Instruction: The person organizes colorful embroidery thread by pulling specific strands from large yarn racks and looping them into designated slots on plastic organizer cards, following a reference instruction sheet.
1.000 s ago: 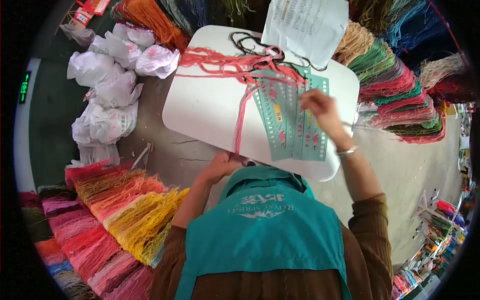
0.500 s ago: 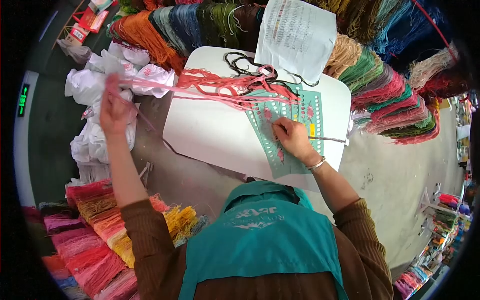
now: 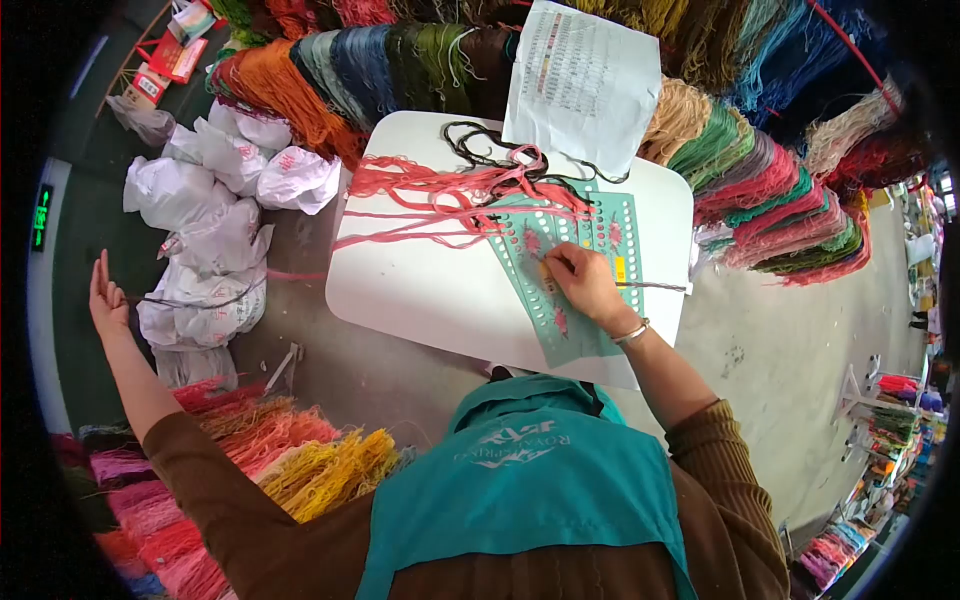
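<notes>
My left hand is stretched out far to the left, past the table edge, some fingers extended. A thin dark thread runs from its fingers across the white bags. My right hand rests in a pinch over the green punched cards, which carry rows of white holes and pink flower prints; what its fingertips hold is hidden. A dark twisted strand sticks out to the right of that hand. Pink threads and a black thread lie across the cards' upper edge and the white table.
A printed paper sheet overlaps the table's far edge. Hanks of yarn hang behind it and at the right. White plastic bags stand at the left, with more colourful yarn at lower left.
My left hand has moved down and further left, away from the pink threads, which now lie lower and slack. My right hand has stayed on the cards.
</notes>
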`<state>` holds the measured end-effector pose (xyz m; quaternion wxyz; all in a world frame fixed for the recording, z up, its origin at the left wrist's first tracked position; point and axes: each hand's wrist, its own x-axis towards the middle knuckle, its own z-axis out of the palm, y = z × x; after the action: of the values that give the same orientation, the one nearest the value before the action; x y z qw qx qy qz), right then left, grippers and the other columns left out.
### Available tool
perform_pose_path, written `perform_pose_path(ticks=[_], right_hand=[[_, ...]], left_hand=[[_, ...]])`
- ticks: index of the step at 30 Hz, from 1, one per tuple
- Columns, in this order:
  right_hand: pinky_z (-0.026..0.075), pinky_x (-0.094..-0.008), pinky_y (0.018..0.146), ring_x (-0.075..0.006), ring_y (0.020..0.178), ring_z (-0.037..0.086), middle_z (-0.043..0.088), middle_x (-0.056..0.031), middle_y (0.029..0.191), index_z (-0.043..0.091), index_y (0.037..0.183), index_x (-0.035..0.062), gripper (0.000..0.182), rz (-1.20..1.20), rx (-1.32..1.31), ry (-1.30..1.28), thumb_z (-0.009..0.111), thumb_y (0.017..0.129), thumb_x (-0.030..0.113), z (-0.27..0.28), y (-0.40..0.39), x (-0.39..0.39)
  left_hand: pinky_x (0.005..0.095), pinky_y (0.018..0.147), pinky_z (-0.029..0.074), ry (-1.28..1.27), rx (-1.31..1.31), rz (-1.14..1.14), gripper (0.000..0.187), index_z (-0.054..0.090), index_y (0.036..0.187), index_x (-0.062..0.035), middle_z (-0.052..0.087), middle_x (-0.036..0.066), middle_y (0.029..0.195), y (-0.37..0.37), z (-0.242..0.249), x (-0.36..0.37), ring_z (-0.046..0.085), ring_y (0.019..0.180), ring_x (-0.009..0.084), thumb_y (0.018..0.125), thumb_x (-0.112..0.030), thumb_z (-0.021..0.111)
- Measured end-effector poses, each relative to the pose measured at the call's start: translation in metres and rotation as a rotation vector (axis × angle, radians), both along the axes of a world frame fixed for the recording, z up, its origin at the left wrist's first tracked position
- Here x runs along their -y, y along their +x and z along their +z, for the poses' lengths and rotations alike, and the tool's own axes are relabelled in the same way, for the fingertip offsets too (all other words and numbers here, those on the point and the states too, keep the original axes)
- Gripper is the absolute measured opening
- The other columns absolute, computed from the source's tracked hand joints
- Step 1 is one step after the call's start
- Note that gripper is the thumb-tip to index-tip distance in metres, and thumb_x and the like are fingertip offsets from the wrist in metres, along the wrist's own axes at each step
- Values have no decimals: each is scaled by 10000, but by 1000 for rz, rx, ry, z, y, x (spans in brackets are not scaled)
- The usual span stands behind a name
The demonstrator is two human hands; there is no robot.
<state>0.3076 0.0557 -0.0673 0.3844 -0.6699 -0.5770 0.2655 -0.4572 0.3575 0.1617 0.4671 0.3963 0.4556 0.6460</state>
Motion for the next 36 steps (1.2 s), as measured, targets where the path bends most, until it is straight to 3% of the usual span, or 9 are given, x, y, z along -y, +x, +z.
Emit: perform_pose_path(ticks=[5, 7, 10, 12, 14, 17, 22, 34, 36], right_hand=[[505, -352, 613, -291, 667, 657, 665, -154, 748, 655, 858, 14, 117, 16, -83, -35, 609, 829, 118, 6, 0, 1], [504, -331, 621, -247, 673, 662, 672, -133, 753, 647, 869, 7, 113, 26, -151, -44, 604, 836, 106, 1, 4, 0], [494, -299, 627, -167, 680, 645, 673, -90, 754, 606, 927, 4, 113, 57, -323, -90, 591, 847, 82, -4, 6, -5], [477, -278, 620, -116, 671, 612, 666, -62, 755, 562, 1002, 8, 158, 75, -491, -167, 578, 857, 69, 13, 2, -6], [442, -245, 623, -91, 683, 577, 656, -57, 771, 496, 1083, 10, 205, 181, -428, -255, 543, 885, 37, 57, -15, -9], [397, -219, 634, -65, 689, 530, 643, -39, 764, 438, 1196, 20, 308, 367, -481, -272, 501, 897, -16, 94, -47, -10], [398, -226, 679, -58, 714, 520, 627, -34, 751, 405, 1290, 42, 437, 527, -548, -260, 532, 880, -37, 101, -69, -6], [436, -239, 542, -79, 619, 515, 590, -19, 718, 645, 895, 2, 47, 344, -161, 253, 627, 852, 11, 54, -38, -21], [467, -294, 560, -185, 607, 576, 620, -93, 720, 649, 879, 18, 56, 292, -233, 176, 621, 832, 32, 41, -29, -33]], left_hand=[[178, 390, 224, 94, -13, -54, 487, 364, 1430, -85, 656, -42, 936, 115, -29, 73, 226, 444, 18, 969, -200, 471], [178, 421, 237, 101, 146, -353, 591, 236, 1487, -135, 361, -100, 608, 181, -56, 127, 231, 469, 13, 961, -220, 491], [177, 432, 258, -45, 627, -624, 637, 181, 1502, -186, 292, -81, 592, 240, -129, 189, 242, 461, 21, 949, -210, 497], [193, 393, 265, -341, 702, -642, 384, 520, 1277, -56, 482, -35, 598, 289, -169, 221, 307, 425, 42, 900, -129, 531], [227, 412, 269, -437, 169, -634, 135, 648, 970, -36, 430, -45, 575, 369, -165, 247, 334, 449, 51, 873, -69, 559], [172, 563, 363, -304, -256, -751, 127, 637, 967, -16, 508, -41, 654, 464, -139, 265, 467, 607, 26, 844, -46, 625], [156, 583, 357, -301, 31, -760, 107, 577, 918, -26, 548, -26, 729, 513, -152, 273, 471, 642, 13, 868, -92, 644], [208, 425, 248, -506, 244, -575, 206, 571, 911, -62, 511, -46, 677, 559, -188, 269, 340, 469, 18, 901, -257, 639], [218, 408, 225, -548, 173, -499, 226, 595, 985, -49, 531, -39, 703, 564, -188, 266, 310, 444, 24, 912, -262, 613]])
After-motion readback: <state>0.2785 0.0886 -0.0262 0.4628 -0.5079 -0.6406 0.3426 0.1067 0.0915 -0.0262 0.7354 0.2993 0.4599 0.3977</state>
